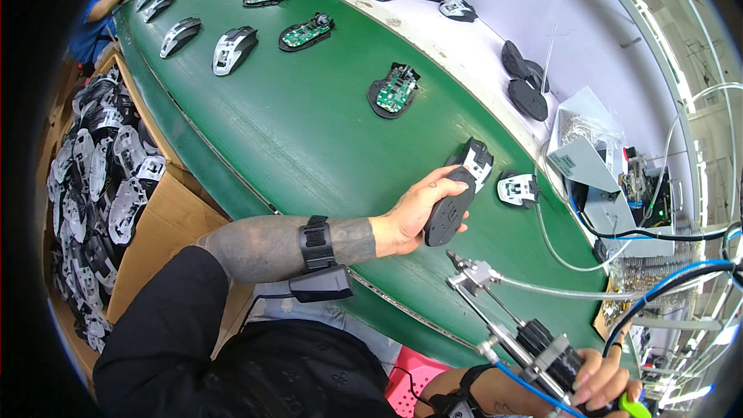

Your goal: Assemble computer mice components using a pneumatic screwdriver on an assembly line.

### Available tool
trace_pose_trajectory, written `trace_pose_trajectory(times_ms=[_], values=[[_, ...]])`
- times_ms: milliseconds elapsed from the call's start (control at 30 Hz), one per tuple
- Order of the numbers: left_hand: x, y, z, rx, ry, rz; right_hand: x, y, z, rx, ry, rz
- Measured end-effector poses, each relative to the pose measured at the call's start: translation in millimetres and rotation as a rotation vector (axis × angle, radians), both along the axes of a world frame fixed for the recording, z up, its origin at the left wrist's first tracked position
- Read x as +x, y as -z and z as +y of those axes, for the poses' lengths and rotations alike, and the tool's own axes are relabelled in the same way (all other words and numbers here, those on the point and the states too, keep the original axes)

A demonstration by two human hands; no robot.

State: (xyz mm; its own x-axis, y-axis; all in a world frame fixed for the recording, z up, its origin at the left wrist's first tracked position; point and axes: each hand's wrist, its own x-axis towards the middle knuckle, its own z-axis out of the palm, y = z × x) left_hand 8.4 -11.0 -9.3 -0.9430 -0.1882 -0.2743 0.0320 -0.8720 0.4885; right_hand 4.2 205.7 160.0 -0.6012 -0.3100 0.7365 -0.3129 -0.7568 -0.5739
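our left hand's (406, 222) grip pinches the black mouse shell (446, 218) above the green counter (325, 124), thumb across its face, fingertips showing past the far edge. we judge it light and stiff, perhaps a little slippery, so we'd take it by its long sides. a white-and-black shell (478, 161) lies just behind. our right hand's (604, 381) grip curls around the hose-fed tool (559, 358), likely heavier, best held by its barrel.

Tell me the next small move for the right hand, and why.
Perhaps bring the tool a little closer to the black oval part: the right hand grips the tool, the left hand holds the part, and the metal tip appears just short of it.
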Motion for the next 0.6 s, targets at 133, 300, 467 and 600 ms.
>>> trace_pose_trajectory(times_ms=[133, 300, 467, 600], values=[[0, 0, 5, 0.058, 0.057, 0.052, 5, 4, -14, -0.026, 0.03, 0.022], [3, 1, 8, 0.08, 0.076, 0.073, 0, 10, -24, 0.093, 0.107, -0.032], [5, -4, 7, 0.08, 0.08, 0.095, -4, 9, -28, 0.066, -0.026, 0.011], [6, -3, 6, 0.044, 0.08, 0.106, 1, 13, -28, 0.065, 0.024, -0.029]])
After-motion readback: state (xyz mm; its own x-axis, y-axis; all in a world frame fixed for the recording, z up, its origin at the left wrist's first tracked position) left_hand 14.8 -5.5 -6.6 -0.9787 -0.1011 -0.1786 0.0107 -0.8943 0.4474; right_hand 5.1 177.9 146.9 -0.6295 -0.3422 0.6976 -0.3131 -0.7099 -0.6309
